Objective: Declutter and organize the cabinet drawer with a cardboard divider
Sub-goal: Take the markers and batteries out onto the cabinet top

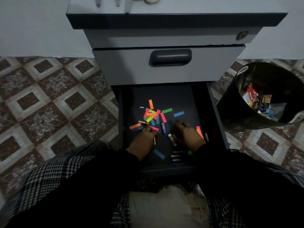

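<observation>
My left hand [145, 137] is reaching into the open drawer [212, 112], fingers curled around what look like small batteries, one end poking out by the thumb; a pink strip [154, 128] is lying at my fingertips. My right hand [187, 132] is resting palm-down on the drawer floor, fingers bent over something dark, though I cannot tell whether it is gripping anything. A white-labelled battery [171, 139] is lying just beside its thumb. Between my hands a blue battery [162, 128] is lying lengthwise. Orange strips [199, 131] are sticking out from under my right hand, with another battery [206, 136] just beyond them. Near the drawer's front three batteries [176, 156] are lying side by side, a blue strip [159, 153] beside them. Farther in, a heap of coloured strips [151, 114] is covering the middle. Above, the closed drawer [169, 63] is overhanging. A black bin [230, 106] holding wrappers is standing on the tiled floor [49, 96] at right.
</observation>
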The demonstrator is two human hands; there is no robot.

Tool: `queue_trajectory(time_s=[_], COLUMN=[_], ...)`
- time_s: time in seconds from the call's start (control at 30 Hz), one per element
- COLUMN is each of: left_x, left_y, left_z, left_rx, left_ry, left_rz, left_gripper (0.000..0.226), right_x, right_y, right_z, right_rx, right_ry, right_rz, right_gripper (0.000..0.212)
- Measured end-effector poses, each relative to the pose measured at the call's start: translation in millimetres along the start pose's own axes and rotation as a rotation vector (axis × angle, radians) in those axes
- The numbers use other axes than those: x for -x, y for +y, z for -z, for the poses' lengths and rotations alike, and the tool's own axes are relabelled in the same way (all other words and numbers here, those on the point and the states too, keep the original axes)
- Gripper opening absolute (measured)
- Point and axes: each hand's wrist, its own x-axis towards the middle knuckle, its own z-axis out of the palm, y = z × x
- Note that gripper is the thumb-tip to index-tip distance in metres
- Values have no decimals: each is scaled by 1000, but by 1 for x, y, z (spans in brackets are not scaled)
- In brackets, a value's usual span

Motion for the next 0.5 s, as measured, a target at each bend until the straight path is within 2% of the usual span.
queue_trajectory(time_s=[0.13, 0.33, 0.5], left_x=[1, 3, 2], left_y=[0, -1, -2], left_z=[0, 0, 0], left_rx=[7, 59, 79], left_ry=[16, 41, 42], left_rz=[-11, -30, -24], left_gripper=[42, 37, 36], right_x=[9, 16, 12], right_y=[-3, -9, -6], right_z=[2, 4, -5], right_rx=[37, 38, 73], right_ry=[-10, -151, -135], right_rz=[122, 282, 275], right_gripper=[39, 40, 45])
